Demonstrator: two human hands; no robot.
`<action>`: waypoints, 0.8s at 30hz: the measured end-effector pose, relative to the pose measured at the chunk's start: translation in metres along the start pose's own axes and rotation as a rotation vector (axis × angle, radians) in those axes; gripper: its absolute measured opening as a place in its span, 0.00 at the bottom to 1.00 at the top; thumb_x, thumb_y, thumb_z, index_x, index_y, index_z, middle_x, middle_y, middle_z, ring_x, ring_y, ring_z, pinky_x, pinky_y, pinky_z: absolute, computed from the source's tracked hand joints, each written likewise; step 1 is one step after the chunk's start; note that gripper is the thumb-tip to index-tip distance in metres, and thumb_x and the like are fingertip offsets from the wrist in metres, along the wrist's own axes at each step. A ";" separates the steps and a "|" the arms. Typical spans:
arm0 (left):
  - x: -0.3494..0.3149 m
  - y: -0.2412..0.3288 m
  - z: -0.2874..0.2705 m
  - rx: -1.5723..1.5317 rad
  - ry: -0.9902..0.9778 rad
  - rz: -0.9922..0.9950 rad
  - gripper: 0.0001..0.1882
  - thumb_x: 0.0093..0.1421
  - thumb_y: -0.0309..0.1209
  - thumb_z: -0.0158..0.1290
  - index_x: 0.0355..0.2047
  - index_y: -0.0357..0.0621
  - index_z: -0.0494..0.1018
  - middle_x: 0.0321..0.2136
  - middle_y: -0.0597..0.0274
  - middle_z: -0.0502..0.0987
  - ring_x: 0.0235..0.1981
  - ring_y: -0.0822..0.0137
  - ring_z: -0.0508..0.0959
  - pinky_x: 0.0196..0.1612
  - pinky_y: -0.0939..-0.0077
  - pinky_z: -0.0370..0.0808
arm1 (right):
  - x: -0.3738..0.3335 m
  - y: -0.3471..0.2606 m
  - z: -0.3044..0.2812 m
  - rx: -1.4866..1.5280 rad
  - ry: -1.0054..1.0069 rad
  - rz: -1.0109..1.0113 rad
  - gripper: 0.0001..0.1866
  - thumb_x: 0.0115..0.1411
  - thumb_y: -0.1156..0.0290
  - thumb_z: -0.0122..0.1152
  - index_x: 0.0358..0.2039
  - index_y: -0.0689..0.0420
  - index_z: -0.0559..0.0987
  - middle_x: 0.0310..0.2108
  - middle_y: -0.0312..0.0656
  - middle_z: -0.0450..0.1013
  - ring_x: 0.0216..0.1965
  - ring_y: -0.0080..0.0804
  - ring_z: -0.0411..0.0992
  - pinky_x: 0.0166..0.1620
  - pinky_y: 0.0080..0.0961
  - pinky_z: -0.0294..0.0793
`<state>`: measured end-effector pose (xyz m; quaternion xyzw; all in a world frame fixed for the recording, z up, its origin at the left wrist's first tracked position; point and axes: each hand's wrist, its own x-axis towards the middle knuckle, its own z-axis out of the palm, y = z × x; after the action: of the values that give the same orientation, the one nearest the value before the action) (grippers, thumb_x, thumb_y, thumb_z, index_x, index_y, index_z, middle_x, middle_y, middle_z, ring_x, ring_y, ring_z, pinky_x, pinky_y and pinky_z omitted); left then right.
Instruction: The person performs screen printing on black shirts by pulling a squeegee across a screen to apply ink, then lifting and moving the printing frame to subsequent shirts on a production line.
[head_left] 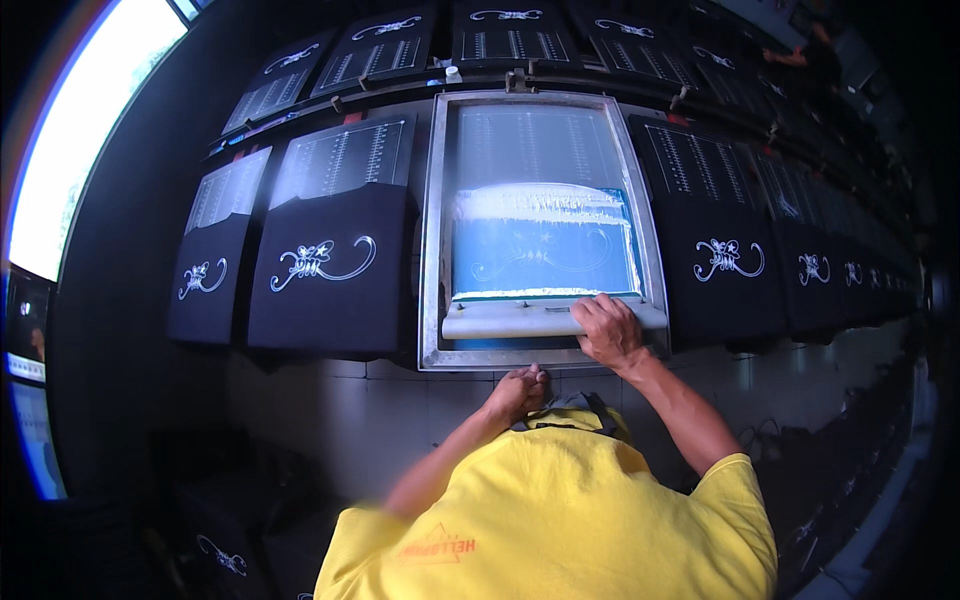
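A screen-printing frame (432, 230) with a metal rim lies in front of me over one of the boards. On its blue mesh (500, 272), a ragged band of white ink (540, 204) crosses the middle, and a curled floral motif shows faintly below it. My right hand (606, 328) is closed over the right part of a squeegee (510, 319) with a long pale handle, lying across the near end of the mesh. White ink lines its blade. Just beyond the frame's near edge, my left hand (518, 392) is curled shut; anything inside it is hidden.
Dark garments with white floral prints lie on boards to the left (325, 275) and right (722, 260). A rail (400, 93) runs behind the frame, with a further row of printed boards (385, 45) beyond. Another person (820, 65) is at the far right.
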<state>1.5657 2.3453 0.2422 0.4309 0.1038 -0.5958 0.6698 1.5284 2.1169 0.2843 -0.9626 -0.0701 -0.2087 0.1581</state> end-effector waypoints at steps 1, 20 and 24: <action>0.000 0.001 -0.001 0.001 -0.010 0.004 0.16 0.73 0.41 0.38 0.30 0.50 0.65 0.15 0.77 0.55 0.13 0.78 0.52 0.17 0.80 0.49 | -0.004 -0.002 0.001 -0.014 -0.007 0.003 0.14 0.40 0.76 0.63 0.31 0.55 0.73 0.31 0.38 0.71 0.35 0.38 0.71 0.38 0.35 0.72; -0.079 0.124 0.019 2.267 0.557 0.720 0.26 0.45 0.29 0.59 0.48 0.41 0.75 0.50 0.52 0.71 0.55 0.48 0.68 0.55 0.56 0.66 | -0.007 -0.008 -0.006 -0.031 -0.071 0.055 0.26 0.48 0.76 0.60 0.51 0.60 0.74 0.43 0.43 0.74 0.42 0.39 0.73 0.43 0.34 0.74; -0.060 0.121 0.000 2.125 0.546 0.718 0.20 0.43 0.22 0.55 0.41 0.35 0.74 0.44 0.46 0.74 0.50 0.45 0.73 0.51 0.56 0.73 | -0.030 0.018 -0.033 -0.058 0.013 0.118 0.26 0.41 0.79 0.65 0.45 0.60 0.76 0.42 0.43 0.74 0.49 0.42 0.68 0.53 0.38 0.67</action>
<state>1.6568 2.3782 0.3361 0.8966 -0.4371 -0.0447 0.0550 1.4923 2.0874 0.2949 -0.9678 -0.0064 -0.2072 0.1427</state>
